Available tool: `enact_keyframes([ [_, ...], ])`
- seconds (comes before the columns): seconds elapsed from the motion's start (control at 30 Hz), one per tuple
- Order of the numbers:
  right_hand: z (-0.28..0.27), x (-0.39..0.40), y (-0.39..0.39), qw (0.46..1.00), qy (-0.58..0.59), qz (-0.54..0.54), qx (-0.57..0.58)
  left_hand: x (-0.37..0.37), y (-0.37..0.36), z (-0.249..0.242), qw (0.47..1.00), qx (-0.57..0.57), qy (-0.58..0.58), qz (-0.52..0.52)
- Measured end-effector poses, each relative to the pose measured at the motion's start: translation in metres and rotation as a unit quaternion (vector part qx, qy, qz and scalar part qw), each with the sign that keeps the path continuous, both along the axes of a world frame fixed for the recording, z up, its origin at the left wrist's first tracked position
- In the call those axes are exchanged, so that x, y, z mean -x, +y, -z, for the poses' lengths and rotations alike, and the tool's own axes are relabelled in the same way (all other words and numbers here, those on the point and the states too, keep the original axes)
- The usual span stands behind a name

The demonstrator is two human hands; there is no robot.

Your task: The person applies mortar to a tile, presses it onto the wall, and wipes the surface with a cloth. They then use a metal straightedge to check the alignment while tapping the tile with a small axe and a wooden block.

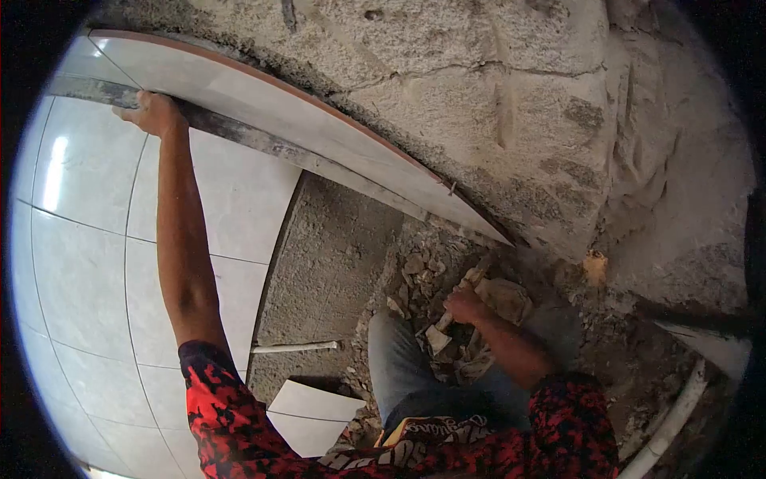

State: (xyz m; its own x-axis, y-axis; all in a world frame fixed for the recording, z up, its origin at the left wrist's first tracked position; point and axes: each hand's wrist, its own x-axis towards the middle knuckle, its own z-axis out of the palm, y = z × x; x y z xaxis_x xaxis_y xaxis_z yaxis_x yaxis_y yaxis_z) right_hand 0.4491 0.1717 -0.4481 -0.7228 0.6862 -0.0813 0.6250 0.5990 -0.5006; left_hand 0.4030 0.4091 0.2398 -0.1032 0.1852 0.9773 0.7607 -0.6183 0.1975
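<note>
My left hand (155,116) grips a long, grey, dirt-marked straight bar (263,144) near its far left end. The bar lies along the lower edge of a row of pale tiles (319,120) set against the rough wall. On the right, my right hand (464,305) is closed round the handle of a tool (444,321), low over the rubble near my knee. The tool's exact kind cannot be made out. Large pale glossy tiles (88,168) spread under and left of my left arm.
Bare rough mortar (327,247) borders the laid tiles. A white pipe (295,347) and a cut tile piece (315,403) lie near my left knee. Broken rubble (423,267) surrounds my legs. A rough wall (479,104) rises ahead; another pipe (670,419) is at lower right.
</note>
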Motion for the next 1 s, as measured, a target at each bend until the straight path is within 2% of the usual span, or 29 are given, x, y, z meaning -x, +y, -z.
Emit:
enact_keyframes([
  [0.07,-0.056,-0.022,-0.005,0.997,-0.005,-0.01,0.08,0.002,0.002,-0.001,0.999,-0.007,0.004,0.031],
  [0.13,-0.056,-0.023,-0.005,0.996,-0.01,-0.007,0.085,0.005,0.004,-0.004,0.999,-0.014,0.008,-0.036],
  [0.3,-0.064,-0.021,-0.002,0.995,-0.024,-0.005,0.095,0.002,0.001,-0.002,1.0,-0.01,0.002,-0.017],
  [0.37,-0.073,-0.021,0.003,0.982,-0.156,-0.09,0.06,0.002,0.001,-0.002,1.0,-0.008,-0.003,-0.023],
  [0.4,-0.067,-0.018,0.004,0.982,-0.156,-0.09,0.059,0.003,0.002,-0.002,1.0,-0.009,-0.002,-0.022],
  [0.47,-0.046,-0.014,0.0,0.998,-0.042,-0.018,0.037,0.002,0.0,-0.002,1.0,-0.01,-0.001,-0.021],
  [0.5,-0.035,-0.011,-0.005,0.998,-0.043,-0.017,0.036,-0.004,-0.005,0.001,1.0,-0.01,0.0,-0.011],
  [0.57,-0.012,-0.005,-0.018,0.976,0.156,0.099,-0.112,-0.003,-0.004,0.001,1.0,-0.011,-0.001,-0.002],
  [0.6,0.004,-0.001,-0.019,0.977,0.156,0.097,-0.112,0.003,0.002,-0.001,1.0,0.004,-0.01,-0.006],
  [0.67,0.026,0.009,-0.015,0.959,0.255,0.103,-0.072,0.009,0.005,-0.004,1.0,0.015,-0.018,-0.01],
  [0.7,0.006,0.004,-0.012,0.959,0.256,0.101,-0.074,0.007,0.003,-0.003,1.0,0.023,-0.02,-0.007],
  [0.73,-0.013,-0.001,-0.007,0.994,0.095,0.043,-0.035,0.006,0.001,-0.002,0.999,0.031,-0.022,-0.003],
  [0.77,-0.035,-0.008,-0.004,0.997,-0.07,-0.015,0.005,0.001,-0.004,0.001,0.999,0.026,-0.022,0.006],
  [0.8,-0.044,-0.012,-0.003,0.997,-0.07,-0.014,0.003,-0.001,-0.006,0.003,0.999,0.024,-0.022,0.006],
  [0.87,-0.057,-0.016,-0.001,0.996,-0.049,-0.016,0.069,-0.004,-0.009,0.003,0.999,0.019,-0.019,0.028],
  [0.9,-0.054,-0.015,-0.001,0.996,-0.049,-0.015,0.068,0.012,0.006,-0.003,0.999,0.018,-0.019,0.029],
  [0.97,-0.041,-0.011,-0.001,0.998,0.023,0.019,0.063,0.058,0.052,-0.022,0.997,-0.021,0.072,0.003],
  [1.0,-0.03,-0.004,0.0,0.998,0.022,0.019,0.062,0.041,0.034,-0.015,0.997,-0.022,0.071,0.003],
])
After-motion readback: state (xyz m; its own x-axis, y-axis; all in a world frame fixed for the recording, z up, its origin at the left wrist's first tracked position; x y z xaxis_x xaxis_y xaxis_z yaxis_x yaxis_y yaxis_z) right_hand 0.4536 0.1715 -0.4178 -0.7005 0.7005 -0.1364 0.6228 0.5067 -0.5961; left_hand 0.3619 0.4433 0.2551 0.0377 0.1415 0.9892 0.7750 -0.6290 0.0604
